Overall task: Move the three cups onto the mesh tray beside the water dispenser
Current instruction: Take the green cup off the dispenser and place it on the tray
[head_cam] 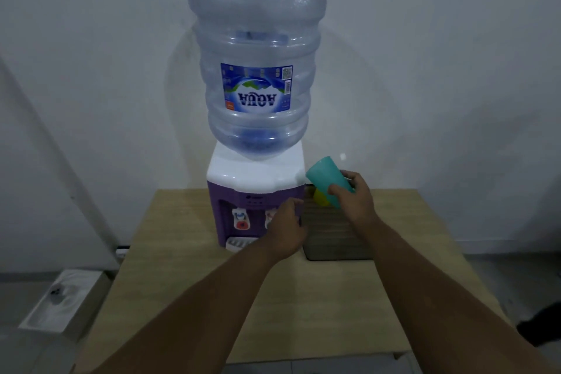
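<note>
My right hand point(353, 199) grips a teal cup point(324, 177), tilted with its mouth up and to the left, above the far end of the dark mesh tray point(332, 237). A yellow cup point(320, 197) stands on the tray's far end, mostly hidden behind the teal cup and my fingers. The tray lies right of the purple and white water dispenser point(255, 188). My left hand point(287, 231) hovers by the dispenser's front right corner, fingers curled, and I see nothing in it. A third cup is not in view.
The dispenser carries a large upturned water bottle point(258, 70) and stands on a light wooden table point(188, 252) against a white wall. A white box point(63, 297) sits on the floor to the left.
</note>
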